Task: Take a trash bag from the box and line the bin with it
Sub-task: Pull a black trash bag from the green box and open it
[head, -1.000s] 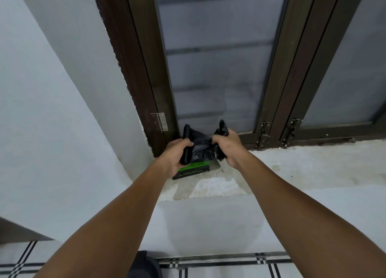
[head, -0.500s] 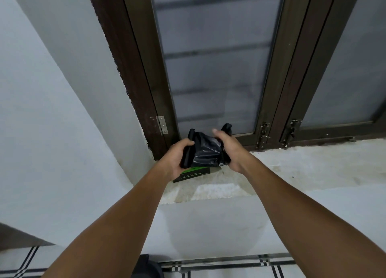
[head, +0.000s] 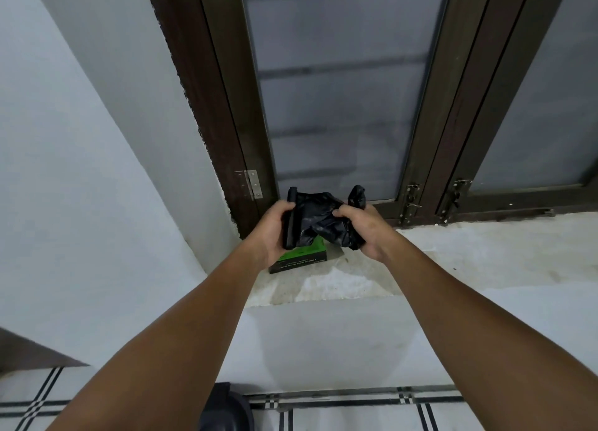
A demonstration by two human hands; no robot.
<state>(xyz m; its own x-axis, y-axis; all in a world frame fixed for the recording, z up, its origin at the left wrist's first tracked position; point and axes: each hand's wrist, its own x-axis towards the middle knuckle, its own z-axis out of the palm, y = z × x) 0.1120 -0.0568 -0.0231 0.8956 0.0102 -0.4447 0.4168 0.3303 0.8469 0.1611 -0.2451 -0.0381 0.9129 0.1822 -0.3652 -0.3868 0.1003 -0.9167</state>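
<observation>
1. Two hands on one black bag [head: 318, 218], held just above the box [head: 299, 258] — left hand [head: 275, 228] grips the rolled end, right hand [head: 365, 228] has its fingers curled round the crumpled free end.
2. Step in hand, my read: separating one bag from the roll, still over the box. Bag is out of the box but bunched, not opened.
3. Next move likely calls for pulling the two ends apart to tear it free, then finding the mouth and shaking it open before going down to the bin.
4. Box — green and black, sits on the sill [head: 453, 259] directly under the hands, partly hidden by them.
5. Dark rounded thing [head: 223, 411] on the floor well below the box, possibly the bin; mostly cut off, cannot tell.
6. Behind the box: window frame [head: 226, 107], hinge [head: 250, 183] just left of the bag.
7. In the way: nothing on the sill between the hands; the sill edge overhangs the floor thing.
</observation>
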